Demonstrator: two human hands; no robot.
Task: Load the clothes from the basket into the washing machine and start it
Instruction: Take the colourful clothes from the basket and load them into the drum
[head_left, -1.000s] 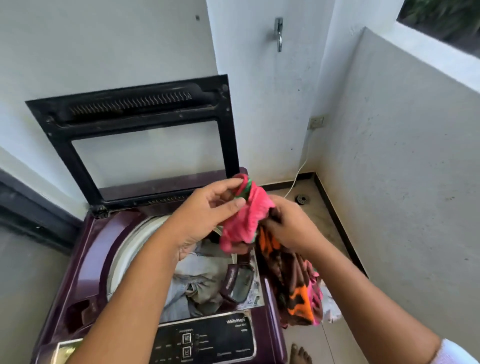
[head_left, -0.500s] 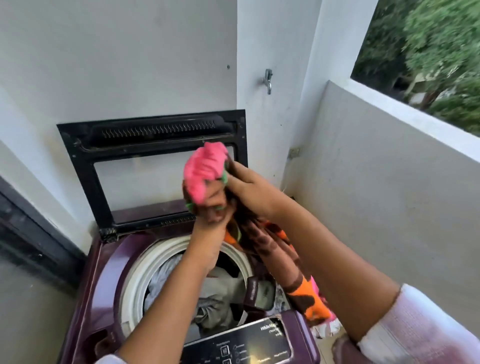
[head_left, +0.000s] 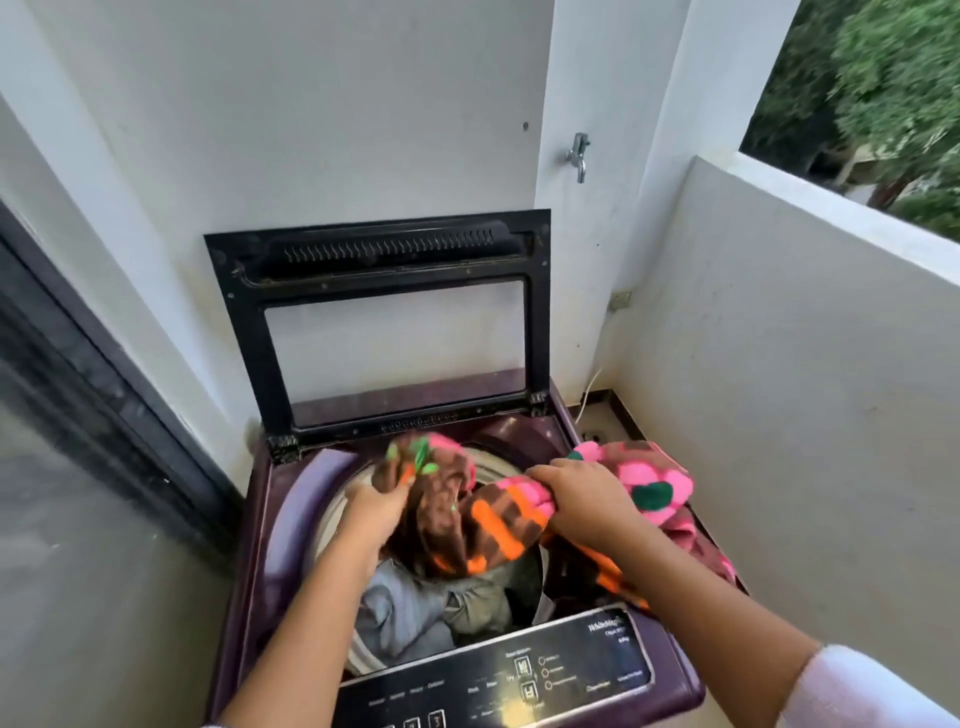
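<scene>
A maroon top-loading washing machine (head_left: 291, 499) stands before me with its black-framed lid (head_left: 384, 260) raised against the wall. Grey and olive clothes (head_left: 415, 613) lie in the drum. A brown, pink and orange patterned garment (head_left: 493, 530) is stretched across the drum opening. My left hand (head_left: 374, 512) grips its left end over the drum. My right hand (head_left: 582, 499) grips its bunched middle, and the rest (head_left: 649, 483) spills over the machine's right edge. The basket is out of view.
The machine's control panel (head_left: 519, 675) faces me at the front. A metal tap (head_left: 577, 156) sticks out of the wall pillar above. A low white wall (head_left: 805, 364) closes the right side; a dark door frame (head_left: 104, 395) runs along the left.
Both hands have dropped from in front of the lid down to the drum opening and moved apart, spreading the garment across it. The view has tilted and shifted.
</scene>
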